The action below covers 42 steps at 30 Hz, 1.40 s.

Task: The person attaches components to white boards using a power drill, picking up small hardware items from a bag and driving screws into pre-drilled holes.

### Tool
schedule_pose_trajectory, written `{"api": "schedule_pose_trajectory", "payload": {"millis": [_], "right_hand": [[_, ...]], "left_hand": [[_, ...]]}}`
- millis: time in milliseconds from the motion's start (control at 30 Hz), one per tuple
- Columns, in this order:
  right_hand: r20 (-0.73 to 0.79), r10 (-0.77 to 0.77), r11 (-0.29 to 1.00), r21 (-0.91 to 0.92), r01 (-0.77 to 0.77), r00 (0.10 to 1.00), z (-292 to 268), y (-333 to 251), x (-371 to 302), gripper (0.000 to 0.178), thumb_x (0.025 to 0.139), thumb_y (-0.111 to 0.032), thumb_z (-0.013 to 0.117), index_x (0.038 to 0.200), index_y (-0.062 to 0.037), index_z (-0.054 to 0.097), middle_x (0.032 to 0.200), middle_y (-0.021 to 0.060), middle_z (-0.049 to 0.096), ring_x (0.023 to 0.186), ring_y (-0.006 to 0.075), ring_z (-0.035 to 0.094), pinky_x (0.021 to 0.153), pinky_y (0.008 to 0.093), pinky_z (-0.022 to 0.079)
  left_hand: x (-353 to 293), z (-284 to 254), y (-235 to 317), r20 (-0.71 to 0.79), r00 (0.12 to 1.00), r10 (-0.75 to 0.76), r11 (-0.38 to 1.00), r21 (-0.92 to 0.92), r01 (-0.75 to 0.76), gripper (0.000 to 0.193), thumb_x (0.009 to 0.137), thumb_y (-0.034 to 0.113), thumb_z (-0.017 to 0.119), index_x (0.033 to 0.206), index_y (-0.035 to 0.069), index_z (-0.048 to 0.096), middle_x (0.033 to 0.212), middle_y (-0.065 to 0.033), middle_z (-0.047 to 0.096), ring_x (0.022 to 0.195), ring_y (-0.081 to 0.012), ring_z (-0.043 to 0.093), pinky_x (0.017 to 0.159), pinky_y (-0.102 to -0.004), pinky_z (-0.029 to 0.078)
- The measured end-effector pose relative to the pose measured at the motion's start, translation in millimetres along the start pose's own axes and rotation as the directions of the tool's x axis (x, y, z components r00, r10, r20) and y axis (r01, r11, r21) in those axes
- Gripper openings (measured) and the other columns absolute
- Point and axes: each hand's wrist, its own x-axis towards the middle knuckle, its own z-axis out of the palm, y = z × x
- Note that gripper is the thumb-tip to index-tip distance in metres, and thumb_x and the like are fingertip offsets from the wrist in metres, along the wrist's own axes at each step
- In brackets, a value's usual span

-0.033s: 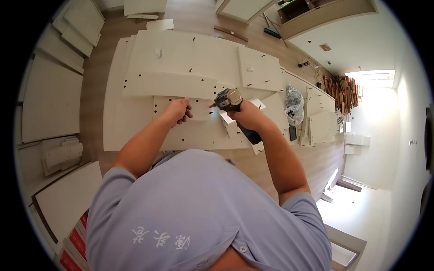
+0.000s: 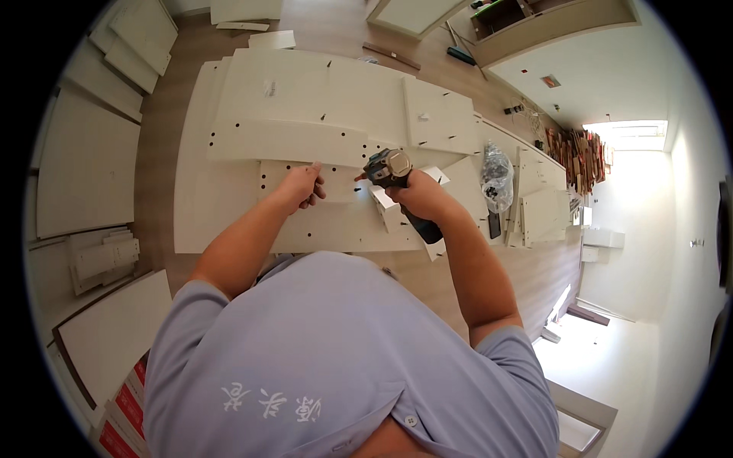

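My right hand (image 2: 420,196) is wrapped round the grip of a cordless drill (image 2: 389,169), its battery base showing below the wrist. The drill's reddish tip points left, over a narrow white panel strip (image 2: 294,195). A dark bolt (image 2: 357,189) stands on that strip just below the tip, apart from it. My left hand (image 2: 304,185) rests at the strip's upper edge, against the longer white panel (image 2: 290,139). One of its digits reaches forward and the others curl under; whatever they hold, if anything, is hidden. Dark round holes dot both panels.
Large white boards (image 2: 195,221) lie stacked beneath, several with upright dark bolts. To the right are a clear plastic bag (image 2: 497,179) of fittings and a dark phone-like object (image 2: 495,225). More boards (image 2: 88,168) lean at the left. A broom (image 2: 460,55) lies at the back.
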Motion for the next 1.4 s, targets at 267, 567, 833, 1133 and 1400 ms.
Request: {"api": "schedule_pose_trajectory", "payload": {"millis": [267,567,833,1133,1400], "right_hand": [[-0.002,-0.006,0.998,0.06,0.006,1.0,4,12,0,0.031,0.098,-0.026,0.072,0.123,-0.0078,0.071,0.093,0.0091,0.073,0.08,0.0216,0.068,0.076,0.0386,0.056],[-0.122,-0.152,0.747,0.636,0.195,0.981,13,22,-59,0.029,0.098,-0.006,0.07,0.127,-0.0006,0.068,0.108,0.0057,0.075,0.084,0.014,0.067,0.076,0.0327,0.057],[-0.085,-0.209,0.624,0.756,0.2,0.974,50,31,-61,0.029,0.1,-0.007,0.069,0.128,-0.0003,0.066,0.108,0.0069,0.074,0.082,0.013,0.066,0.076,0.0323,0.058],[-0.08,-0.194,0.619,0.763,0.185,0.978,51,30,-61,0.031,0.1,-0.006,0.067,0.13,-0.0006,0.064,0.108,0.0075,0.074,0.08,0.0136,0.066,0.075,0.0321,0.058],[-0.112,-0.189,0.571,0.796,0.202,0.976,57,35,-57,0.034,0.099,-0.004,0.065,0.132,-0.0005,0.064,0.109,0.0096,0.075,0.08,0.0159,0.067,0.075,0.0338,0.058]], "left_hand": [[-4,0,0,-0.005,1.0,0.01,1.0,0.004,-0.01,0.056,0.111,0.059,0.042,0.096,0.007,0.056,0.069,-0.006,0.062,0.05,-0.0153,0.053,0.043,-0.0312,0.037],[-13,-5,0,0.049,0.99,-0.13,0.93,-0.342,0.139,0.055,0.109,0.068,0.041,0.091,0.016,0.051,0.071,-0.0008,0.057,0.054,-0.0128,0.05,0.045,-0.0271,0.034],[-31,15,-10,0.245,0.968,-0.053,0.852,-0.495,0.172,0.052,0.109,0.066,0.041,0.09,0.018,0.047,0.073,-0.0009,0.056,0.055,-0.012,0.048,0.045,-0.0266,0.033],[-27,13,-15,0.25,0.968,0.017,0.791,-0.595,0.14,0.05,0.11,0.064,0.04,0.09,0.018,0.046,0.074,-0.0013,0.057,0.056,-0.0127,0.05,0.045,-0.0262,0.034],[-24,22,-14,0.258,0.966,0.029,0.741,-0.654,0.152,0.048,0.111,0.063,0.039,0.092,0.02,0.048,0.077,-0.0005,0.057,0.059,-0.012,0.05,0.046,-0.0257,0.036]]}}
